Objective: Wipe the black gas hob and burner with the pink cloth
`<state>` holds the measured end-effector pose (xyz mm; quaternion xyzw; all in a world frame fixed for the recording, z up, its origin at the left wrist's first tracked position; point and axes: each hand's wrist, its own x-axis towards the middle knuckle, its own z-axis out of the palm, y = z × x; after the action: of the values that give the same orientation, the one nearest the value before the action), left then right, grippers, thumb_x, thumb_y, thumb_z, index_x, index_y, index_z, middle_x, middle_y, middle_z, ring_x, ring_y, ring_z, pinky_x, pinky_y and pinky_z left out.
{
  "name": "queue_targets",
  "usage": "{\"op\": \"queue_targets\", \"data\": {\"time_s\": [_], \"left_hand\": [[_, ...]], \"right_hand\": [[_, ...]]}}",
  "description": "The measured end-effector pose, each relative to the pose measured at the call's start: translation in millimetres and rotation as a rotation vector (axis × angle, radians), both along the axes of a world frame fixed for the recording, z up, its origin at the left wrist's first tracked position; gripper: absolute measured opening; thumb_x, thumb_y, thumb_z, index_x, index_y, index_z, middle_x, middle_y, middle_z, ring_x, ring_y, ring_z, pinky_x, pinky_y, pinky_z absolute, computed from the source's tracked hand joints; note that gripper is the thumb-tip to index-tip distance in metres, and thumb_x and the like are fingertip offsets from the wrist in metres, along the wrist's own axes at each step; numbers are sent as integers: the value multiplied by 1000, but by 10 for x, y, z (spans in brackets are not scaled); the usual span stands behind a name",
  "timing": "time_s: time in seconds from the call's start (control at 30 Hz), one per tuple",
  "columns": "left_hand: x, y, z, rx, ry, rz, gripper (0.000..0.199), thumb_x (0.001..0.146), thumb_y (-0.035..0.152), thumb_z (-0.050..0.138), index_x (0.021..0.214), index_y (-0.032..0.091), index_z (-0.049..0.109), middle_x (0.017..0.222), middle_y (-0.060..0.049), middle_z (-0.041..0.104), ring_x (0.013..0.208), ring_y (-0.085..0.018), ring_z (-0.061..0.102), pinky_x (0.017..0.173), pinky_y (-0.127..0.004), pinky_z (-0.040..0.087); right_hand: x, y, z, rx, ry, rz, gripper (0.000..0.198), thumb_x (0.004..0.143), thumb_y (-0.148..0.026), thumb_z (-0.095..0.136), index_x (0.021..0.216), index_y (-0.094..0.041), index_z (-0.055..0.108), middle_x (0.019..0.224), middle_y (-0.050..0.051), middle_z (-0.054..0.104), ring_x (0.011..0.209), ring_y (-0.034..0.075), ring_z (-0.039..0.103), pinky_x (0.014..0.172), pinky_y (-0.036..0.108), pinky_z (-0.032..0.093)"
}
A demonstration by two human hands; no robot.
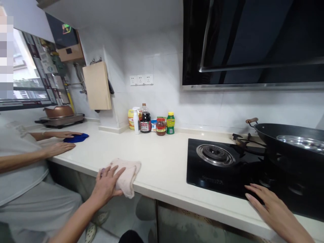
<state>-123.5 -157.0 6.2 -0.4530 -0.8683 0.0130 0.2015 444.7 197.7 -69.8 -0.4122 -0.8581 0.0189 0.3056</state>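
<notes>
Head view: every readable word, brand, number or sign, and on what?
None reads clearly.
Dark bottle, red-lidded jar, green bottle, yellow pack, blue packet: label print too small, blurred.
Hob: front marking too faint.
Wall unit: lit display too blurred.
White box: green mark too blurred.

Mid-counter: a broad lane here across the counter (162,158), pale cloth (128,172) to hob (202,175)!
Back wall: tight row, white spray bottle (136,122) to green bottle (170,125), blocking the way.
Left end: a co-worker's hands (60,149) and blue cloth (78,138) crowd it.
Hob right: wok (263,133) bulking large, range hood (253,77) overhead.
Front edge: left hand (107,182) and right hand (265,202), a gap between.
</notes>
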Motion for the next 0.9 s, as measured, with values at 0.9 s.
{"op": "queue_targets", "data": {"time_s": [0.9], "left_hand": [[586,1402,438,-215,-365,-216,73,95,73,33,156,34,34,168,-9,22,154,-32,20,119,-53,20]], "right_hand": [[-19,-241,181,-6,-24,0,54,94,-62,48,133,-27,63,143,8,59,135,33,50,112,54,41]]}}
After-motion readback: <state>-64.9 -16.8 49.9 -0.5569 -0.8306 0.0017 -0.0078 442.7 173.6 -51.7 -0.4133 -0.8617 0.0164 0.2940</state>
